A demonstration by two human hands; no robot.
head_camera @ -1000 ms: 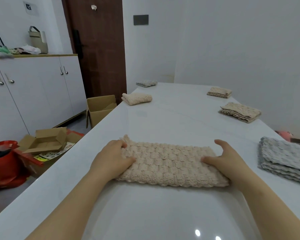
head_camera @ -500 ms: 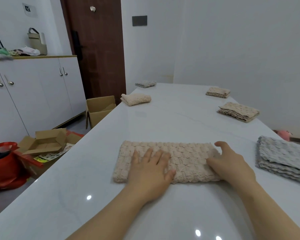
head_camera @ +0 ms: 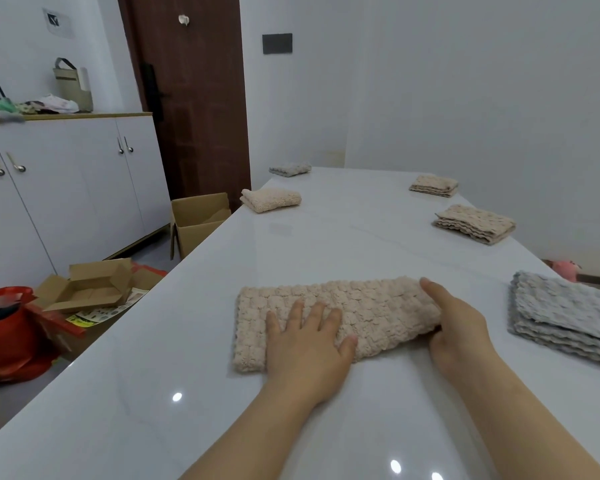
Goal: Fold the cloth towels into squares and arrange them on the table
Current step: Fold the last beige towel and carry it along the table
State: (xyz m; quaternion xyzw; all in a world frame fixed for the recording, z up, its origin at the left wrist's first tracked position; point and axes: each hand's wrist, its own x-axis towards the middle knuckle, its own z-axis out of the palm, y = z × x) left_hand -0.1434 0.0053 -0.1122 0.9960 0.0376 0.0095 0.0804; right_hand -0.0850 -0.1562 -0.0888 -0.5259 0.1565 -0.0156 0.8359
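Beige towel (head_camera: 378, 306), folded into a long strip, is laid across the desk (head_camera: 326, 237) close to its near edge. Its middle is pressed flat by the left hand (head_camera: 309, 344), the grip wide, fingers straight and spread. Its right end is held in the grip of the right hand (head_camera: 461, 327), fingers curled round it. A grey stack (head_camera: 568, 317) is set near it at the right edge. Farther along that edge a nearer beige square (head_camera: 475, 223) and a farther beige square (head_camera: 433, 185) are placed apart; a beige bundle (head_camera: 271, 199) is seen at the left edge and a grey square (head_camera: 290, 169) at the far left corner
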